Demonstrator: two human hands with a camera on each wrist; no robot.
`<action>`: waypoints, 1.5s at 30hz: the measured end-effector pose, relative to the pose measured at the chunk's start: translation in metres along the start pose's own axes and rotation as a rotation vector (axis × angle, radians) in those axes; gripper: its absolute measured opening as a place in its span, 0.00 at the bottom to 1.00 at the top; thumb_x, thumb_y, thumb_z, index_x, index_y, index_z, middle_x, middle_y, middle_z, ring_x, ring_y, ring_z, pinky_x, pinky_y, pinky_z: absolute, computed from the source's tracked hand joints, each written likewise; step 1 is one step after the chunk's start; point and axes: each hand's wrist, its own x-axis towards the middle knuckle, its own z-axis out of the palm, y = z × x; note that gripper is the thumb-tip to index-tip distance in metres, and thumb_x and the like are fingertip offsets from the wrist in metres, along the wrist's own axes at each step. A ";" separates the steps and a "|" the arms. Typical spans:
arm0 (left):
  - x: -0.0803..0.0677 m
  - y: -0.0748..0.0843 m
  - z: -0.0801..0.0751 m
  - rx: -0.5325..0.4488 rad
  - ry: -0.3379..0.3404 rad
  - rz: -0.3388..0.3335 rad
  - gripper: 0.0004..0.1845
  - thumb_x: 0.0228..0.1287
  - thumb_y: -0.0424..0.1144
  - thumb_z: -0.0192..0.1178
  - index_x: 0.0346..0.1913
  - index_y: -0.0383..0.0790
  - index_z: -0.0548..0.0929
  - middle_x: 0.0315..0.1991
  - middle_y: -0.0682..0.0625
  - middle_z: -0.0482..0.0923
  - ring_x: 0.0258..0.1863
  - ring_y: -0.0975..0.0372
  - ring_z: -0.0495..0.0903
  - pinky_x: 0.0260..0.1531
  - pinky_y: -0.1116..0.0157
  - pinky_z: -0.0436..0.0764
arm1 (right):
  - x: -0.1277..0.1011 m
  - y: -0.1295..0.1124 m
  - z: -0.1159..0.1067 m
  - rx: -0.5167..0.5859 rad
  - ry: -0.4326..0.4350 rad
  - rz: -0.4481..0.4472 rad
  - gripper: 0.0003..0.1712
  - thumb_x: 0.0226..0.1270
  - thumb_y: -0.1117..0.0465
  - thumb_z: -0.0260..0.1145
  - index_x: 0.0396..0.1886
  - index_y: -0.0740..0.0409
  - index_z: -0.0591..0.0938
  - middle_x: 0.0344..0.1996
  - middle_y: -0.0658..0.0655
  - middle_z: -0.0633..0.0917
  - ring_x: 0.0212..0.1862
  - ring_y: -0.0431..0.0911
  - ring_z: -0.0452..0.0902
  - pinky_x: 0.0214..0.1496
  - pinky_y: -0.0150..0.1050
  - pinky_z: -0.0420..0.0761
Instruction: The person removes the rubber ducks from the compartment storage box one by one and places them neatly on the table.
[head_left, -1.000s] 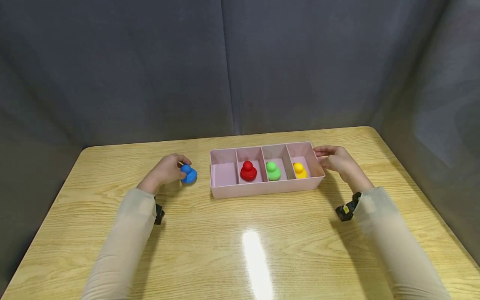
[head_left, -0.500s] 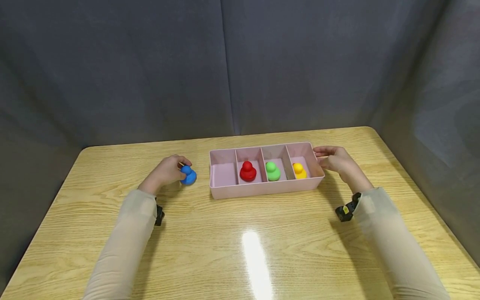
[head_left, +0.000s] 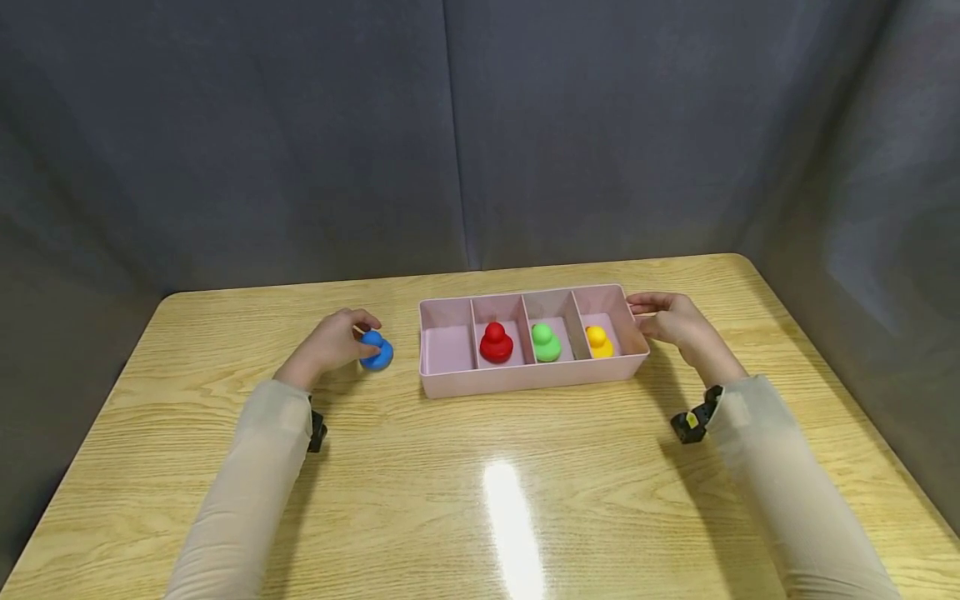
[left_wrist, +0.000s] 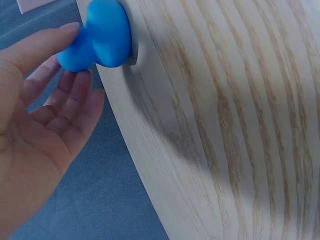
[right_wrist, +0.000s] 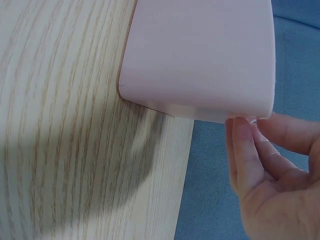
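A blue toy duck [head_left: 377, 352] stands on the wooden table, left of a pink four-compartment tray [head_left: 525, 379]. My left hand [head_left: 333, 342] curls round the duck. In the left wrist view my thumb and fingertips pinch the head of the blue duck [left_wrist: 100, 35], whose base is on the table. My right hand [head_left: 671, 321] rests with relaxed fingers against the tray's right end. The right wrist view shows its fingertips [right_wrist: 240, 130] touching the rim of the tray [right_wrist: 200, 55]. A red duck [head_left: 496, 343], a green duck [head_left: 545, 342] and a yellow duck [head_left: 598, 341] each fill one compartment.
The tray's leftmost compartment [head_left: 447, 346] holds nothing. The wooden table [head_left: 480, 483] stretches bare towards me, with a light glare in the middle. Grey fabric walls close in the back and both sides. A black wrist camera [head_left: 692, 423] sits at my right sleeve.
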 end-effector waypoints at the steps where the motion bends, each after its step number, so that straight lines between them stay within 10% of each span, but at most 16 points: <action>1: 0.000 0.000 0.000 -0.001 0.004 -0.002 0.22 0.62 0.32 0.60 0.58 0.28 0.73 0.55 0.32 0.73 0.54 0.43 0.74 0.57 0.49 0.75 | 0.000 0.000 0.000 0.003 0.000 0.000 0.32 0.64 0.71 0.52 0.70 0.69 0.61 0.66 0.69 0.67 0.58 0.48 0.70 0.56 0.30 0.76; 7: 0.000 -0.002 -0.001 -0.002 0.002 -0.002 0.22 0.62 0.33 0.61 0.58 0.28 0.73 0.55 0.32 0.73 0.54 0.43 0.74 0.57 0.49 0.75 | 0.001 0.000 0.002 0.010 0.005 0.012 0.32 0.64 0.72 0.51 0.70 0.68 0.61 0.66 0.69 0.67 0.59 0.51 0.69 0.69 0.47 0.70; 16: 0.001 0.010 -0.005 -0.027 0.045 0.057 0.29 0.63 0.34 0.59 0.66 0.31 0.67 0.63 0.33 0.67 0.62 0.41 0.68 0.61 0.46 0.70 | 0.000 -0.001 0.001 0.015 0.005 0.009 0.32 0.64 0.72 0.51 0.70 0.68 0.62 0.64 0.69 0.68 0.56 0.49 0.71 0.68 0.46 0.71; 27: 0.008 0.067 0.003 -0.042 0.155 0.145 0.28 0.62 0.31 0.60 0.66 0.35 0.68 0.60 0.36 0.71 0.58 0.45 0.73 0.59 0.51 0.74 | 0.000 0.001 0.000 0.012 0.005 0.003 0.31 0.64 0.72 0.52 0.69 0.68 0.63 0.63 0.69 0.68 0.53 0.46 0.72 0.57 0.33 0.77; 45: 0.033 0.133 0.048 -0.032 0.040 0.232 0.24 0.61 0.28 0.59 0.61 0.35 0.74 0.56 0.40 0.75 0.56 0.51 0.75 0.57 0.58 0.78 | 0.000 0.000 0.002 0.005 0.019 0.004 0.32 0.64 0.71 0.51 0.69 0.68 0.62 0.64 0.70 0.68 0.55 0.51 0.71 0.40 0.18 0.73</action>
